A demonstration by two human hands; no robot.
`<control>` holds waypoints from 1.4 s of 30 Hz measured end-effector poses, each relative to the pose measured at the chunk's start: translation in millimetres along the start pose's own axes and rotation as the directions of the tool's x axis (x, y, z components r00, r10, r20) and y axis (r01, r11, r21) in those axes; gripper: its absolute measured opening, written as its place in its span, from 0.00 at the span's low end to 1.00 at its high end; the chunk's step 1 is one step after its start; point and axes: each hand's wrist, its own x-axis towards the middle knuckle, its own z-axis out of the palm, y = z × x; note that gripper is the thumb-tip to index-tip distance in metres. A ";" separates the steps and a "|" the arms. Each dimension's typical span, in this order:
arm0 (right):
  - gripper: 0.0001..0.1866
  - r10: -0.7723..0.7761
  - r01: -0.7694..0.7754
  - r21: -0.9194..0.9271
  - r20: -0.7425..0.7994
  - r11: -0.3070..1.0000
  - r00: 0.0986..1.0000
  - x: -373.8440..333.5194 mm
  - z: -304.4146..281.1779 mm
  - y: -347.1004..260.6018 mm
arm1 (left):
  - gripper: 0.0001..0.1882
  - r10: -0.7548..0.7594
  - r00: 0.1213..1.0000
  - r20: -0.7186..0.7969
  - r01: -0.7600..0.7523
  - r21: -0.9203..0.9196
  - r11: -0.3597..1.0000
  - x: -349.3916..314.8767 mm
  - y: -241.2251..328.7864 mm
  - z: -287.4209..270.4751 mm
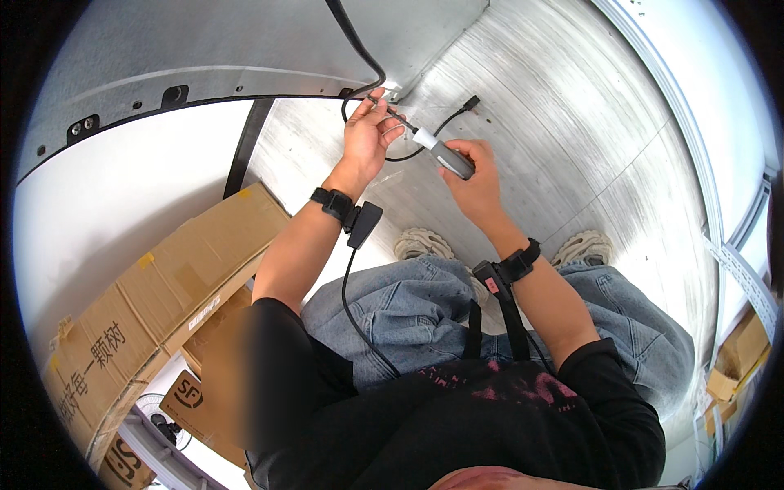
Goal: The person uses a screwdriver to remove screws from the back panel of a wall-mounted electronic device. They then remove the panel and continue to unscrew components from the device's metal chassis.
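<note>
My right hand (478, 181) grips the grey-and-white handle of a screwdriver (443, 153), its shaft slanting up and left toward my other hand. My left hand (365, 137) is closed at the screwdriver's tip, thumb and fingers pinched together. Whatever is between those fingers is too small to name. A black cable (359, 47) hangs down and loops behind my left hand, ending in a black plug (471, 103) on the floor. Beside my left fingers is the lower edge of a large grey metal panel (245, 49).
Black brackets with screws (82, 128) line the panel's edge. Flattened brown cardboard boxes (163, 278) lean at the left, and a small fan (166, 426) stands below them. On the right are a white frame (665, 98) and a cardboard box (739, 355). Pale wood-look flooring (563, 139) spreads ahead.
</note>
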 end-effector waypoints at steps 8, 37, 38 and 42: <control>0.20 0.307 -0.367 0.332 0.220 0.869 0.926 8.5 -9.6 11.8 | 0.14 0.025 0.999 -0.035 -0.025 0.013 1.000 3.0 0.0 1.3; 0.22 0.230 -0.292 0.159 0.322 0.943 0.918 13.1 -9.9 14.6 | 0.11 0.022 0.993 -0.113 -0.015 0.067 0.998 5.2 4.9 8.2; 0.22 0.308 -0.383 0.175 0.345 0.907 0.887 13.4 -9.8 9.8 | 0.11 0.025 0.993 -0.119 -0.017 0.067 0.998 5.8 4.3 7.6; 0.22 0.532 -0.723 0.214 0.548 0.657 0.646 24.8 -22.8 -10.4 | 0.11 0.035 0.993 -0.113 -0.030 0.041 0.999 9.8 1.2 0.5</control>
